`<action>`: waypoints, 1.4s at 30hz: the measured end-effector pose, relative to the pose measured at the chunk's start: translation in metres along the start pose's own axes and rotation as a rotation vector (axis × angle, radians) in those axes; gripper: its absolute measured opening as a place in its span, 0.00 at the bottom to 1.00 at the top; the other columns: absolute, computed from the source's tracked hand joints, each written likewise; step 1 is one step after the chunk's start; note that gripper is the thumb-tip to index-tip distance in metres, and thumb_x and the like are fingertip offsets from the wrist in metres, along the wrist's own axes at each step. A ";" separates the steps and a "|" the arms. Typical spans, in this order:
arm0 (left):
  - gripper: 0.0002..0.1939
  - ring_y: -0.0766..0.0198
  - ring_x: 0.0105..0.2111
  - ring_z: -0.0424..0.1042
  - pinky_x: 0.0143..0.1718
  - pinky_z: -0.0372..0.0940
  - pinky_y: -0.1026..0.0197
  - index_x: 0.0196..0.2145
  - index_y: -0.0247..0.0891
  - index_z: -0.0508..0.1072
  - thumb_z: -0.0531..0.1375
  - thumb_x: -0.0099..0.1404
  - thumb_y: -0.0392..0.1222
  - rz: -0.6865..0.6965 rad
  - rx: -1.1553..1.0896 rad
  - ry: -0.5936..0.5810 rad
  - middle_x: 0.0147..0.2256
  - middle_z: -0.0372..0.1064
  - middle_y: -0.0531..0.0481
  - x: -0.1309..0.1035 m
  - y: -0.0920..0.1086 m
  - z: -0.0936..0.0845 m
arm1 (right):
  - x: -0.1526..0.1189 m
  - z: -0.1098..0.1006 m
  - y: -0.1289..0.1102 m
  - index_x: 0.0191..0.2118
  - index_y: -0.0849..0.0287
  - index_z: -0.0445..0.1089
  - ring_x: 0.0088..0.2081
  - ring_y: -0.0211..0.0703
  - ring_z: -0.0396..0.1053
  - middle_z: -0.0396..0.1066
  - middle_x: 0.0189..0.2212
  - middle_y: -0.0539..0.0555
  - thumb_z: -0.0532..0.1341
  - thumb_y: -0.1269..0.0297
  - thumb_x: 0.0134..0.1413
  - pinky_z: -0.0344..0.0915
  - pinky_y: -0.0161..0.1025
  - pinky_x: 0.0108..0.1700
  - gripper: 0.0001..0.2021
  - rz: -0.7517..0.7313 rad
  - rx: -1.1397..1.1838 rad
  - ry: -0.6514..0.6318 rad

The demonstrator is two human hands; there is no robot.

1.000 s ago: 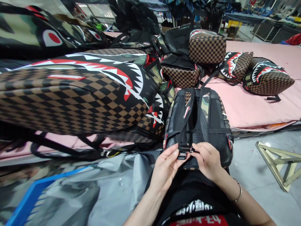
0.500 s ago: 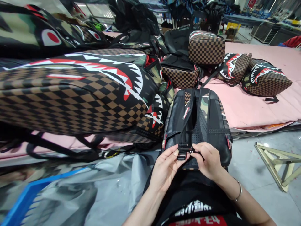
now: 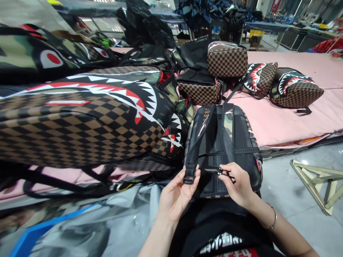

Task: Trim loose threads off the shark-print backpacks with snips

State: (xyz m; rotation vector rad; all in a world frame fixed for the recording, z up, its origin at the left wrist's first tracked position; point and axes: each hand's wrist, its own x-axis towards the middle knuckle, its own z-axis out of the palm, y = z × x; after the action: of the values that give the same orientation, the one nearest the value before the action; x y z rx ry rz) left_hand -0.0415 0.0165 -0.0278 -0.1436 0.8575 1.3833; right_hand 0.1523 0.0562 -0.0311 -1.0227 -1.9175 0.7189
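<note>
A black backpack [image 3: 225, 150] with brown checkered edges lies back panel up in front of my body. My left hand [image 3: 175, 194] pinches the lower end of its shoulder strap [image 3: 190, 167], where a dark buckle shows between thumb and fingers. In my right hand [image 3: 237, 184] is a small pair of black scissors [image 3: 213, 169], blades pointing left toward the strap. A gap separates the scissors from the strap end. The finger loops are partly hidden by my right hand.
A large shark-mouth checkered backpack [image 3: 80, 132] fills the left. More checkered bags [image 3: 227, 60] sit on the pink-covered table [image 3: 292, 125]. A grey plastic sheet [image 3: 128, 217] and blue crate edge [image 3: 32, 228] are lower left; a triangular frame [image 3: 313, 182] stands on the floor at right.
My left hand has drawn the strap end left, away from the scissors. My right hand keeps hold of the scissors, whose blades now show apart from the strap. The view has shifted slightly.
</note>
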 end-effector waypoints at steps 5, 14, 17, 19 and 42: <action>0.12 0.60 0.33 0.75 0.34 0.72 0.60 0.39 0.28 0.73 0.54 0.61 0.36 0.005 0.238 -0.075 0.42 0.73 0.36 0.012 0.016 0.017 | 0.002 -0.005 0.003 0.40 0.58 0.67 0.32 0.39 0.70 0.71 0.32 0.53 0.57 0.66 0.53 0.69 0.35 0.34 0.08 0.173 0.139 0.058; 0.10 0.69 0.21 0.69 0.24 0.66 0.68 0.27 0.29 0.71 0.67 0.47 0.35 0.118 0.620 -0.204 0.22 0.71 0.49 0.093 0.027 0.074 | 0.027 -0.013 0.026 0.36 0.60 0.65 0.28 0.36 0.67 0.68 0.26 0.51 0.57 0.58 0.53 0.65 0.33 0.27 0.11 0.377 0.395 0.161; 0.15 0.71 0.23 0.69 0.28 0.64 0.71 0.28 0.31 0.70 0.70 0.42 0.36 0.250 0.611 -0.207 0.24 0.72 0.51 0.094 0.006 0.069 | 0.031 -0.017 0.030 0.37 0.60 0.65 0.27 0.36 0.66 0.68 0.27 0.51 0.57 0.57 0.52 0.63 0.32 0.25 0.11 0.366 0.388 0.153; 0.17 0.71 0.26 0.69 0.31 0.63 0.71 0.29 0.32 0.70 0.70 0.42 0.38 0.367 0.593 -0.183 0.27 0.72 0.52 0.088 -0.008 0.059 | 0.032 -0.017 0.031 0.38 0.60 0.66 0.29 0.37 0.67 0.69 0.27 0.52 0.57 0.58 0.52 0.65 0.33 0.27 0.11 0.364 0.393 0.125; 0.13 0.62 0.35 0.66 0.41 0.59 0.63 0.35 0.38 0.68 0.64 0.53 0.43 0.709 0.925 -0.114 0.32 0.68 0.51 0.030 -0.037 0.028 | 0.058 0.002 0.005 0.31 0.58 0.67 0.27 0.36 0.65 0.68 0.25 0.49 0.58 0.67 0.53 0.59 0.32 0.28 0.02 0.127 -0.225 -0.228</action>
State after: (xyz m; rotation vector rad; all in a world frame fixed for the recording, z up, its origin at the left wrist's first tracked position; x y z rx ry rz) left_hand 0.0021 0.0480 -0.0403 1.0230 1.4414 1.4584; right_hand 0.1333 0.1082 -0.0131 -1.2563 -2.1823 0.7283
